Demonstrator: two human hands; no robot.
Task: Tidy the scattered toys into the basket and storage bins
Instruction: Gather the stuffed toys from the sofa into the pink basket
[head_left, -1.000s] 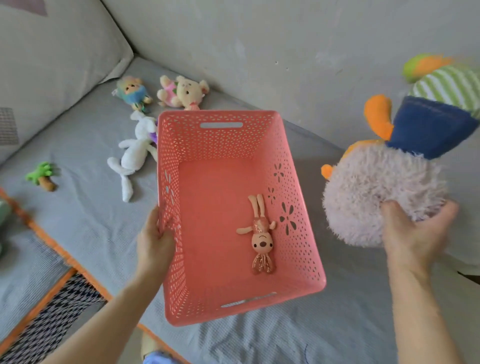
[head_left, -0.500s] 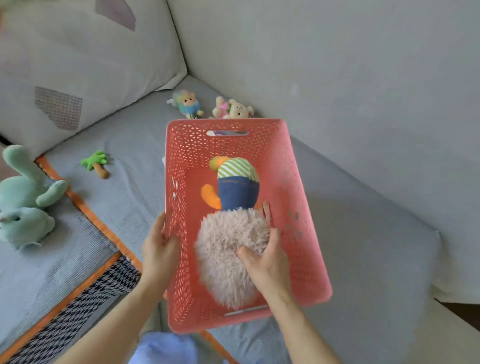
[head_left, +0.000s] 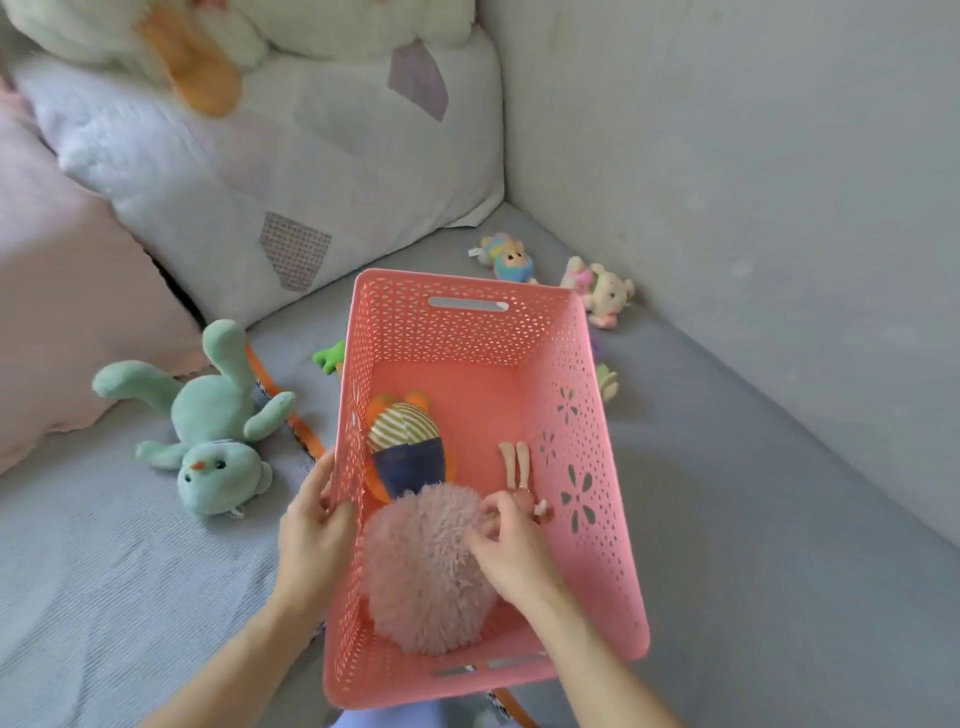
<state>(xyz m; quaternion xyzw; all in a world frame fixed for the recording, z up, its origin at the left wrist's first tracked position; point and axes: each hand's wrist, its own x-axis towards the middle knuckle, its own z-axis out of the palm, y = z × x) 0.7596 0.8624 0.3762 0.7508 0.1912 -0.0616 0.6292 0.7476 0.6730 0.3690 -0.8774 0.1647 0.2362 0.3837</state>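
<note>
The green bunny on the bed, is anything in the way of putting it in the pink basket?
Nothing visible blocks it. The mint-green plush bunny lies just left of the pink plastic basket, whose far half holds nothing.

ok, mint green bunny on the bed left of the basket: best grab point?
Take the mint bunny round its torso, from above. It lies flat on the blanket, limbs splayed; the body is the thickest part, with open room on both sides for fingers.
</note>
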